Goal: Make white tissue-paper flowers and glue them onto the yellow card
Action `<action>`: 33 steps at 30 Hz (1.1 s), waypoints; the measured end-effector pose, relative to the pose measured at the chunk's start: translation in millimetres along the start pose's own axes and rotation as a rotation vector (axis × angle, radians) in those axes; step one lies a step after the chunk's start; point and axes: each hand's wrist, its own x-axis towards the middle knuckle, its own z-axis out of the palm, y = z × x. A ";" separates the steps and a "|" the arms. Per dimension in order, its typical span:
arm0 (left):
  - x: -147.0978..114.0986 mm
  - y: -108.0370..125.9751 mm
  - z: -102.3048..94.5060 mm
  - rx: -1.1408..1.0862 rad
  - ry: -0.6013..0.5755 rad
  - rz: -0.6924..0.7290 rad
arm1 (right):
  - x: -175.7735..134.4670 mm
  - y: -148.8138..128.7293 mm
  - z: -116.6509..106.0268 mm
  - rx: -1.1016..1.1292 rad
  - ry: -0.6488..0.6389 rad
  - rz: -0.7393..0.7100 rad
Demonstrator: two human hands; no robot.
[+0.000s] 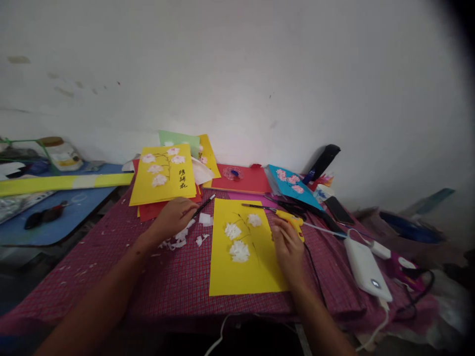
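Left hand (174,216) curled, knuckles up, on the checked cloth (111,257); whether gripping the black pencil (204,204) slanting out past its fingertips, cannot tell. Just beneath and beside the fingers, white paper scraps (181,237). Further off, beyond the knuckles, a finished yellow card (163,174) with white blossoms.

Right hand (287,246) loosely bent, resting on the right edge of the yellow sheet (241,272), fingertips touching the yellow glue gun (291,220) lying just ahead. Inward of that hand, three white paper flowers (239,242) stuck on the sheet. Outward, well apart, a white power bank (365,269).
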 end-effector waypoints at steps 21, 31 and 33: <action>-6.0 6.1 -15.1 -0.312 -0.302 -0.205 | -30.8 -8.0 -49.6 -0.168 -0.342 0.021; -8.6 9.4 -12.1 -0.352 -0.264 -0.178 | -63.3 4.2 -90.1 -0.055 0.003 0.146; -8.8 11.8 -11.2 -0.328 -0.253 -0.142 | -68.3 4.5 -84.3 0.007 0.015 0.148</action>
